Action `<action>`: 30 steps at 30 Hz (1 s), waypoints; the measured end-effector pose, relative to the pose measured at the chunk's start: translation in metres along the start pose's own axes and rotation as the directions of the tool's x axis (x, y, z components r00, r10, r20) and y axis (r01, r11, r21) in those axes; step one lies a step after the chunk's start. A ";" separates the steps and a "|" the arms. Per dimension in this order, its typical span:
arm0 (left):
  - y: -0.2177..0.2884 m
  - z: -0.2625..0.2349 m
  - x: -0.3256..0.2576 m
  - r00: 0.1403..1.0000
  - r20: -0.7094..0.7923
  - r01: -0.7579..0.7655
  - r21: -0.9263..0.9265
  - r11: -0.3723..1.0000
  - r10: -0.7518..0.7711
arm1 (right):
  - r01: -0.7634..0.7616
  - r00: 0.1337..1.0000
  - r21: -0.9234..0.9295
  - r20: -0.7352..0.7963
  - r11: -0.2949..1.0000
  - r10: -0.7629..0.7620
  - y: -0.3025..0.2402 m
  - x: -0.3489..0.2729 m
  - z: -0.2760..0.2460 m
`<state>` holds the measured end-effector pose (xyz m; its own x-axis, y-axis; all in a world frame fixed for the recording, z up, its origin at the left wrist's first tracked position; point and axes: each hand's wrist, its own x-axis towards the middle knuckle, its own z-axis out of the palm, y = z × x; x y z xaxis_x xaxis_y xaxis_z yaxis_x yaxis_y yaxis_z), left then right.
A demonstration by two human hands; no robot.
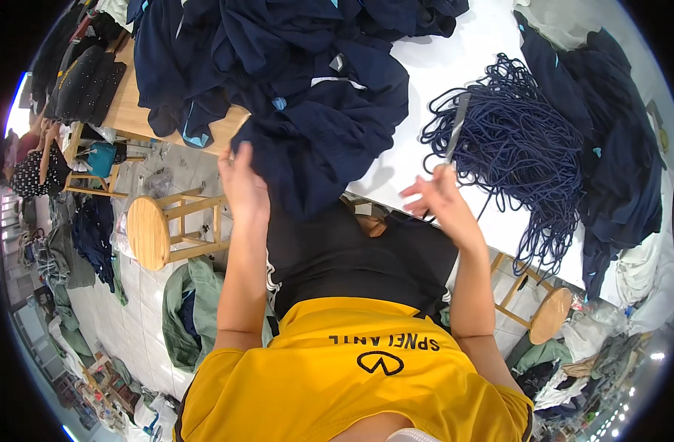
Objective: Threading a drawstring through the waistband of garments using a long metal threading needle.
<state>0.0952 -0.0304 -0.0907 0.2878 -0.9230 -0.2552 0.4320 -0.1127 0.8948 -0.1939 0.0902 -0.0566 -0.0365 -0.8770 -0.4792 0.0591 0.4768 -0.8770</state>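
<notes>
Now left hand grips navy garment; right hand holds metal strip.

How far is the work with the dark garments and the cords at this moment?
Nothing shows clearly as finished. In hand: the left hand grips a navy garment at the table edge, and the right hand holds a thin metal tool. Left: a cord bundle and a garment pile.

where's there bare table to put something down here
One bare white table strip runs between the navy garment in the left hand and the blue cord pile by the right hand. A bare wooden patch shows far left. Elsewhere, clothes crowd it.
</notes>
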 end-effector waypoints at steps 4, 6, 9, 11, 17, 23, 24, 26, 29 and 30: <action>0.003 0.011 -0.025 0.539 0.733 -0.774 0.626 -0.100 0.415 | 0.053 0.987 -0.078 0.155 0.996 -0.040 0.055 0.016 0.041; 0.018 0.035 -0.037 0.406 0.910 -0.890 0.415 -0.189 0.086 | 0.051 0.980 -0.021 0.194 0.998 -0.046 0.054 0.019 0.055; 0.008 0.057 -0.031 0.295 0.944 -0.946 0.267 -0.183 -0.151 | 0.079 0.982 0.304 0.139 0.949 -0.126 0.041 0.019 0.060; -0.019 0.066 -0.012 0.299 0.954 -0.943 0.294 -0.152 -0.009 | 0.236 0.956 0.362 0.081 0.902 -0.282 0.046 0.021 0.057; -0.022 0.100 0.003 0.771 0.403 0.481 0.138 0.866 -0.493 | 0.207 0.961 0.392 0.090 0.896 -0.261 0.023 0.004 0.041; 0.012 0.114 -0.045 0.608 0.591 0.790 -0.383 0.479 -0.530 | 0.424 0.905 0.066 0.008 0.903 -0.426 0.013 0.021 0.079; 0.020 0.114 -0.049 0.546 0.698 0.834 -0.403 0.376 -0.463 | 0.358 0.933 -0.094 -0.003 0.929 -0.360 0.002 0.018 0.082; 0.045 0.119 -0.067 0.502 0.767 0.857 -0.381 0.346 -0.398 | 0.538 0.823 -0.079 -0.169 0.840 -0.543 0.020 0.041 0.087; 0.086 0.104 -0.064 0.493 0.793 0.844 -0.334 0.421 -0.359 | 0.363 0.886 0.133 -0.355 0.922 -0.298 -0.013 0.029 0.060; 0.093 0.087 -0.054 0.510 0.810 0.780 -0.293 0.554 -0.289 | 0.445 0.824 0.121 -0.443 0.887 -0.353 -0.032 0.024 0.044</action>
<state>0.0451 -0.0227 0.0384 -0.6705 -0.7362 -0.0922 0.7141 -0.6741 0.1889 -0.1523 0.0512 -0.0380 -0.4928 -0.8643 -0.1004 0.1565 0.0254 -0.9874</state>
